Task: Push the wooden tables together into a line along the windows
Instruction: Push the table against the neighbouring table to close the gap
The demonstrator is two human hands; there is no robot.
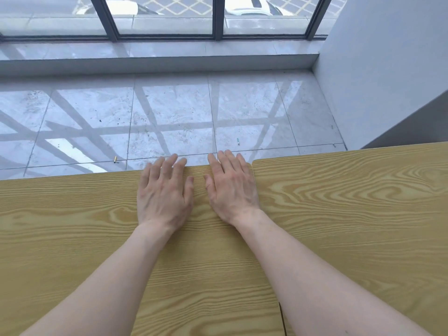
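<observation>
Pale yellow wood grain fills the lower half of the head view, where two tabletops sit side by side. The left counter [72,238] spans from the left edge to a thin seam running from about 12 o'clock of the tabletops down toward 6 o'clock. The right counter [351,214] touches it along that seam, though its far edge sits a little further toward the windows, so the two far edges form a small step.

Both of the person's bare forearms reach in from 6 o'clock. The left hand [164,195] lies flat and open, palm down on the left counter, with its fingertips reaching just past the far edge. The right hand [231,187] is likewise open and flat, palm down on the same counter, just beside the seam, fingers spread and pointing to 12 o'clock. Neither hand grips anything.

Beyond the counters, grey glossy floor tiles [169,112] lie between the far edges and a low sill [157,60] under the windows [164,15] at 12 o'clock, so the counters stand apart from the glass. Dark window frames cast crossing shadows on the tiles. A white wall [388,69] rises at 2 o'clock. Two tiny bits of litter lie on the floor, too small to identify.
</observation>
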